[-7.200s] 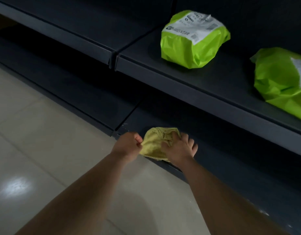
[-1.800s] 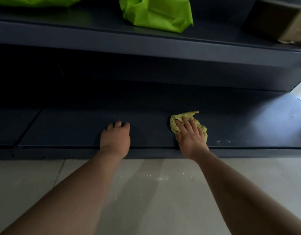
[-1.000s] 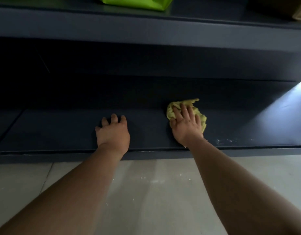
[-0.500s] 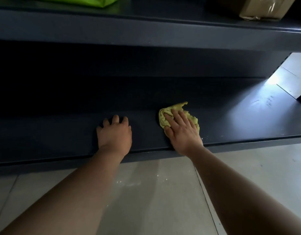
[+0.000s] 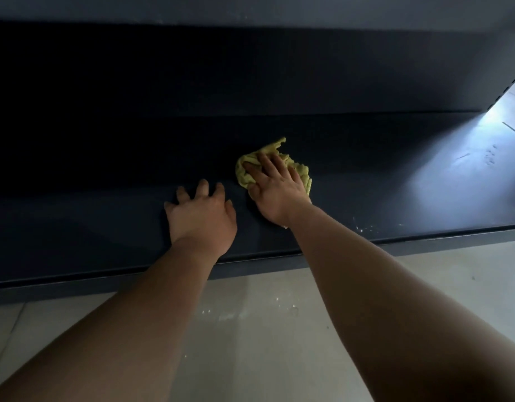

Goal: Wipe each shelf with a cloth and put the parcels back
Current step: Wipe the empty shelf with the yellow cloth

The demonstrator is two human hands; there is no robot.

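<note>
A crumpled yellow cloth (image 5: 301, 169) lies on the dark bottom shelf (image 5: 91, 227), a little right of centre. My right hand (image 5: 275, 192) presses flat on the cloth with its fingers spread and straight. Just left of it, my left hand (image 5: 202, 217) rests palm down on the bare shelf near the front edge, fingers extended. No parcels are in view; the upper shelf is cut off at the top.
The front lip of the shelf above (image 5: 250, 8) overhangs at the top edge. Pale tiled floor (image 5: 265, 329) with a few white crumbs lies in front of the shelf. White specks (image 5: 366, 227) dot the shelf near its front right. Light falls on the shelf's right end (image 5: 468, 169).
The view has dropped, so the green parcel and brown box on the upper shelf are out of sight. My right hand has pushed the cloth a little deeper and closer to my left hand.
</note>
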